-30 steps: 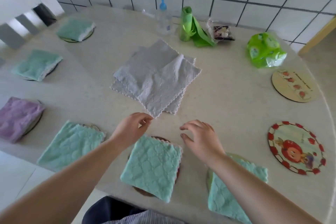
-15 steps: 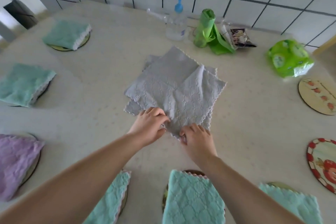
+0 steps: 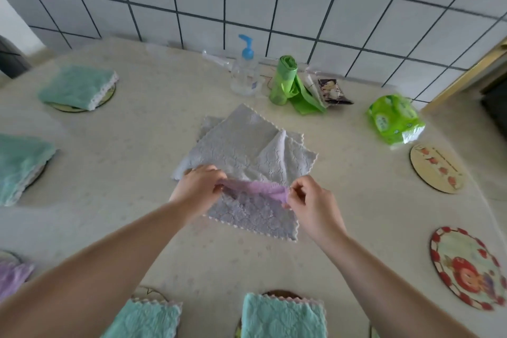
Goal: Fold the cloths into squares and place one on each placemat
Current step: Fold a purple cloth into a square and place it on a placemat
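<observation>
Both hands pinching one cloth: left hand (image 3: 199, 188) and right hand (image 3: 311, 204) gripping the raised lilac edge of a grey-lilac textured square cloth (image 3: 255, 215) at mid-table, over the grey cloth stack (image 3: 241, 145). Fold in progress, not yet square. Done: mint folded cloths (image 3: 78, 88) on mats along left and near edges. Left: peach-print round placemat (image 3: 437, 169) and red-rimmed cartoon placemat (image 3: 466, 267) at right edge, bare. Roughly two-thirds through, by estimate.

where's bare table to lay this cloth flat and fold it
Bare table lies between the grey cloth pile and the near mint cloths, and left of the pile toward the far mint cloth. The back by the pump bottle and green roll is crowded.
</observation>
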The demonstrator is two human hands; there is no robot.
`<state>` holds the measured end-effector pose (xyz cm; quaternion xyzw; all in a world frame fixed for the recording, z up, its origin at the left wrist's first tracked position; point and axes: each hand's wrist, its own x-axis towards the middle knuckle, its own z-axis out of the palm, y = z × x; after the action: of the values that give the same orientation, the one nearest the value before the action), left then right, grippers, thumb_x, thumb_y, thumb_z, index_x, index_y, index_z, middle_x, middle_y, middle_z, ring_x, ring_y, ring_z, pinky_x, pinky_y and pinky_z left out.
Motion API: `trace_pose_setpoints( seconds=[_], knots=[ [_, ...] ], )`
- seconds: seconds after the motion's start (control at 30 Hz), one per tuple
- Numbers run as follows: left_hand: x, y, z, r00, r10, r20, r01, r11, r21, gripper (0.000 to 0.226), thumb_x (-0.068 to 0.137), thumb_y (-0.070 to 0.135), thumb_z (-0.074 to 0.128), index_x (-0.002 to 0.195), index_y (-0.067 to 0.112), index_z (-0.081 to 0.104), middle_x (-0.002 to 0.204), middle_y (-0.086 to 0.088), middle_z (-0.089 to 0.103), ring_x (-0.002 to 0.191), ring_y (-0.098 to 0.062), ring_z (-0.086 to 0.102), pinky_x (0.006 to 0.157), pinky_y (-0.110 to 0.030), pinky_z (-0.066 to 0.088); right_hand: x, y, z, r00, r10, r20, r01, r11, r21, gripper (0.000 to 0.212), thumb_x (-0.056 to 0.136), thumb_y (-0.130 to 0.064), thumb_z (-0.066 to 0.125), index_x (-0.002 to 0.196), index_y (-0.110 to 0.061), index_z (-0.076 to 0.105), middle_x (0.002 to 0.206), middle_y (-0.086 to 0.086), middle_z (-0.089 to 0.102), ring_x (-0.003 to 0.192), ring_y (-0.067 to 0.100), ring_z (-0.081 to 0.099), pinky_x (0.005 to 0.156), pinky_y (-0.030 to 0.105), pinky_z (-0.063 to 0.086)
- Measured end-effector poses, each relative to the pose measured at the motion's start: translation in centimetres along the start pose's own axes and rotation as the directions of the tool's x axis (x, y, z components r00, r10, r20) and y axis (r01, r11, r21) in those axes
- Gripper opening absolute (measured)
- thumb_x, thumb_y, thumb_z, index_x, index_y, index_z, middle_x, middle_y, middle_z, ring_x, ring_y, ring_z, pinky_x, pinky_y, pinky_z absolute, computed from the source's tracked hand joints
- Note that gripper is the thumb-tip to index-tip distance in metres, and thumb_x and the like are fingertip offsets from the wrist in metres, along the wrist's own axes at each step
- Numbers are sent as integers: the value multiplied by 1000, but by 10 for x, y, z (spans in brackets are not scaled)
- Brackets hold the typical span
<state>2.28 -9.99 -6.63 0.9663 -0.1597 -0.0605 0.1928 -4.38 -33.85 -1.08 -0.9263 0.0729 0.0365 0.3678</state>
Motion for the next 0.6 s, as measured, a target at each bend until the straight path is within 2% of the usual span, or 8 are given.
trace_pose_setpoints(
  seconds=[0.1, 0.23, 0.33, 0.4, 0.47, 0.5, 0.53, 0.6],
  knots=[
    [14, -10, -24, 992, -80, -102, 81, 997, 8, 13, 83, 17, 57, 92, 24, 65, 94, 1, 62, 96, -23, 58, 80, -34, 39, 13, -7, -29, 989, -91, -117, 84, 994, -69, 9, 83, -26, 64, 82, -22, 55, 72, -6, 65, 66, 16, 61, 61, 34, 50],
    [28, -12, -59, 970, -136, -199, 126, 990, -62, 13, 82, 18, 60, 91, 25, 68, 88, 2, 63, 86, -24, 61, 74, -34, 44, 29, -10, -64, 962, -255, -96, 234, 954, -187, 26, 74, -18, 73, 98, -15, 65, 90, -2, 59, 80, 17, 60, 73, 30, 47],
    [35, -2, -86, 956, -147, -252, 101, 977, -187, 14, 79, 11, 61, 86, 21, 68, 82, -3, 63, 80, -26, 60, 66, -32, 44, 38, -12, -91, 946, -266, -184, 230, 953, -197, 18, 77, -6, 66, 93, -12, 69, 87, -3, 55, 79, 19, 57, 66, 12, 37],
    [34, 12, -105, 932, -192, -307, 103, 953, -285, 12, 81, 9, 61, 86, 16, 68, 80, -6, 65, 73, -24, 58, 59, -28, 38, 41, -14, -112, 936, -236, -263, 199, 967, -160, 17, 79, -7, 64, 95, -13, 69, 86, -3, 58, 76, 15, 54, 60, 5, 35],
    [30, 29, -123, 904, -246, -350, 98, 915, -390, 9, 83, 12, 61, 87, 17, 67, 75, -4, 63, 62, -16, 53, 52, -25, 34, 42, -17, -134, 926, -223, -306, 190, 973, -133, 14, 83, -14, 63, 95, -17, 68, 79, -1, 62, 68, 15, 53, 55, 9, 35],
    [29, 37, -132, 890, -265, -370, 81, 893, -444, 9, 84, 13, 61, 89, 17, 67, 74, -3, 62, 59, -12, 51, 51, -24, 35, 41, -19, -146, 918, -227, -325, 198, 973, -121, 10, 84, -16, 62, 93, -19, 67, 72, -2, 61, 64, 16, 53, 53, 17, 38],
    [27, 47, -140, 879, -283, -384, 59, 863, -501, 10, 85, 13, 61, 91, 17, 68, 74, -3, 61, 58, -10, 49, 51, -23, 36, 40, -19, -159, 909, -231, -346, 210, 973, -98, 7, 85, -18, 61, 90, -19, 65, 66, -3, 60, 60, 18, 55, 53, 24, 40],
    [23, 71, -157, 876, -322, -358, 13, 759, -651, 12, 88, 12, 58, 95, 17, 66, 75, -4, 60, 62, -13, 50, 49, -22, 43, 37, -21, -184, 891, -247, -380, 241, 968, -63, 5, 87, -22, 58, 85, -20, 62, 59, -3, 61, 56, 18, 59, 53, 29, 43]
  ],
)
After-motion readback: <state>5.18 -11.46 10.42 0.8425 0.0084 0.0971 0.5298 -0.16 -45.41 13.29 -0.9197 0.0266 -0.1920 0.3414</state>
